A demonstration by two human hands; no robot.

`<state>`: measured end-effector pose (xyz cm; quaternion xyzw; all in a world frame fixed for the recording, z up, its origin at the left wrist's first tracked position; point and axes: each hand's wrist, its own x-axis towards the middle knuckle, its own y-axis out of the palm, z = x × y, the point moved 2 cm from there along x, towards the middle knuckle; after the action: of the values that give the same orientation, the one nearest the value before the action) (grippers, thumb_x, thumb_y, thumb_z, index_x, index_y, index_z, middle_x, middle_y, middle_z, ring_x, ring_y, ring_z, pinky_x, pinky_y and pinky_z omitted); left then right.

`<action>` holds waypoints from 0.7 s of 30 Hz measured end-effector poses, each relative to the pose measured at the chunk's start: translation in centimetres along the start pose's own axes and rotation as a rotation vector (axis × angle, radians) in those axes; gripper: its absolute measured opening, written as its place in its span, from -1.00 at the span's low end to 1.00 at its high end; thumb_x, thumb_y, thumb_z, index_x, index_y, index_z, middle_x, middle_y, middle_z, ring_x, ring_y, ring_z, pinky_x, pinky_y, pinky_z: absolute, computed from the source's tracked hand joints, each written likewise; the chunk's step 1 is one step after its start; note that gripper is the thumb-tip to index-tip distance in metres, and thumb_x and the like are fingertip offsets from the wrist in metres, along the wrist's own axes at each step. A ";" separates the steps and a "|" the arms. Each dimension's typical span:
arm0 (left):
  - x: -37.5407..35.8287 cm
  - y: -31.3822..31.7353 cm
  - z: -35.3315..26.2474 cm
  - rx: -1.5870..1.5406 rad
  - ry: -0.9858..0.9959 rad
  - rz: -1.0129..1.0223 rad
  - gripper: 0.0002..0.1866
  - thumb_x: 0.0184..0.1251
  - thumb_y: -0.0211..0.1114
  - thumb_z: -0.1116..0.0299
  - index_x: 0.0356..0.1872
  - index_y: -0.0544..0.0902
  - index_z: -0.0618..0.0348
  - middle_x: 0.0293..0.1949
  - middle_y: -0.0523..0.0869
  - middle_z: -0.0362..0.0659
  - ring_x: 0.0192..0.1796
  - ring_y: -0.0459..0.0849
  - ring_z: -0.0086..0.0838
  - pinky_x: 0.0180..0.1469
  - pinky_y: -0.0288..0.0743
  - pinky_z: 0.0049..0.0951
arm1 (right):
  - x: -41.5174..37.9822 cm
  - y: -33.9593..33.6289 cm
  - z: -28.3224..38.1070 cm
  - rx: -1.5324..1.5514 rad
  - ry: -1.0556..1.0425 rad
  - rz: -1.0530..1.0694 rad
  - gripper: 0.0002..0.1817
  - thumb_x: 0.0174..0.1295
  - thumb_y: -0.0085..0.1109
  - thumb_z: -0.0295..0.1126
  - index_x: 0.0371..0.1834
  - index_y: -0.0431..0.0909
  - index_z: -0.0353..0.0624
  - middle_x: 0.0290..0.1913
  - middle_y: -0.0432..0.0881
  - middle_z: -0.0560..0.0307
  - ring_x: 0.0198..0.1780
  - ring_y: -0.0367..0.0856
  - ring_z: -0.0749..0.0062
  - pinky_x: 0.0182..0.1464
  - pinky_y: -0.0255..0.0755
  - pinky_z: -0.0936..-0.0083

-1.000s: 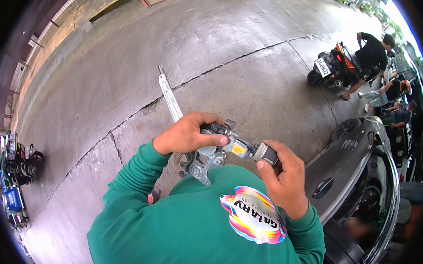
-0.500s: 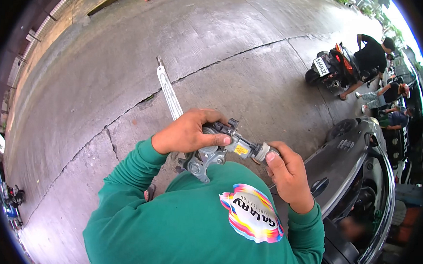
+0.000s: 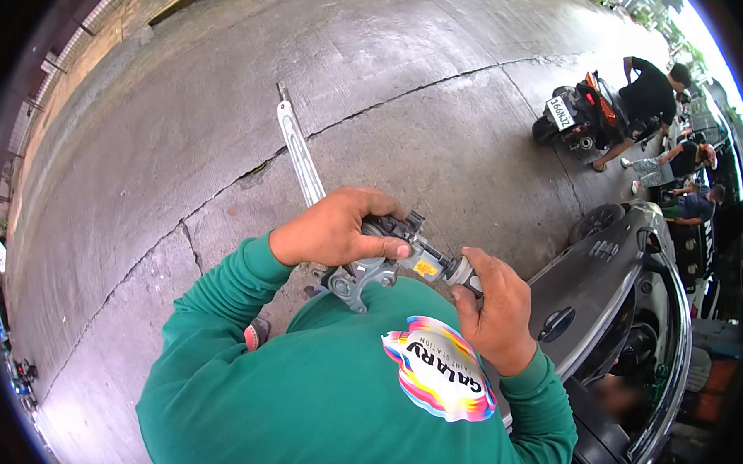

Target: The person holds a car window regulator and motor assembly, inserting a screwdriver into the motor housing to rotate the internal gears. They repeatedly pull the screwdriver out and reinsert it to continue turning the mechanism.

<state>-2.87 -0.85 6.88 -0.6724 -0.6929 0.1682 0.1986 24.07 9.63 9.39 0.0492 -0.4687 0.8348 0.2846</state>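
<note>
A window regulator with its motor is held in front of my green shirt. My left hand (image 3: 334,230) is closed around its gear end, thumb lying across the top. From behind that hand a long slotted metal arm (image 3: 300,153) reaches away over the ground. A grey bracket (image 3: 352,287) with holes sticks out below the thumb. The window motor (image 3: 430,266), with a yellow label, runs toward my right hand (image 3: 498,308). The right thumb and fingers pinch the motor's silver end, partly covering it. The palms hide some of the mechanism.
A grey car (image 3: 576,282) with an opened door stands close on my right. Farther right, a person (image 3: 649,93) is at a motorcycle (image 3: 577,117), with other people beyond. Cracked concrete (image 3: 185,141) lies ahead. Several motorcycles show at the far left edge.
My right thumb and fingers have shifted their grip on the motor's end. The regulator has tilted slightly, its bracket a little higher, and the view has moved a little.
</note>
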 end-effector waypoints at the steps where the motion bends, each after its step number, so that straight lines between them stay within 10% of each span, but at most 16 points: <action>1: 0.0 0.1 0.1 0.006 0.050 -0.016 -0.42 0.33 0.66 -0.05 0.05 0.82 0.31 -0.16 0.84 0.12 -0.09 0.83 -0.06 0.00 0.66 -0.16 | 0.0 0.1 -0.1 -0.001 0.001 -0.001 -0.57 0.44 0.37 -0.37 0.32 0.61 -0.24 -0.09 0.78 -0.21 -0.19 0.76 -0.21 -0.14 0.66 0.17; 10: 0.3 0.8 -0.1 -0.061 -0.027 0.021 -0.44 0.33 0.69 0.07 0.10 0.79 0.37 -0.11 0.84 0.08 -0.04 0.79 -0.26 0.03 0.64 -0.25 | 1.0 -0.3 -0.8 0.728 0.578 0.234 -0.56 0.48 0.41 -0.30 0.33 0.61 -0.24 -0.06 0.77 -0.10 -0.16 0.76 0.35 -0.05 0.62 0.39; 21: -0.2 0.8 0.5 -0.123 -0.079 0.031 -0.45 0.33 0.68 -0.02 0.06 0.83 0.28 -0.14 0.86 0.10 -0.07 0.83 -0.19 0.02 0.67 -0.22 | 1.5 -0.1 1.4 -0.139 -0.110 0.108 -0.46 0.21 0.55 -0.38 0.30 0.70 -0.03 -0.30 0.50 0.09 -0.37 0.64 0.18 -0.30 0.57 0.21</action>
<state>-2.45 -1.05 6.02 -0.6869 -0.6986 0.1551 0.1267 22.60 9.22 10.75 0.0500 -0.5426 0.8103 0.2157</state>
